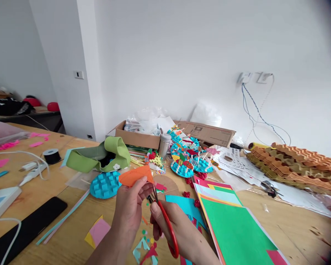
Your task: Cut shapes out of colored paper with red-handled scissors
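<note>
Single head-worn view, looking forward and down, wooden table (300,224) close below, white wall (168,66) beyond

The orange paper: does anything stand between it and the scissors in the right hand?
Nothing visible does. The scissors in the right hand are at the orange paper; the left hand holds it, fingers close beside the blades.

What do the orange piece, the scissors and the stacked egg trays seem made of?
Orange piece: probably matte paper or thin card, being thin and flat.
Scissors: glossy red handles, likely plastic from the smooth shine; dark, slim blades, presumably metal.
Stacked egg trays: apparently moulded pulp, given their dull, wavy cups.
</note>
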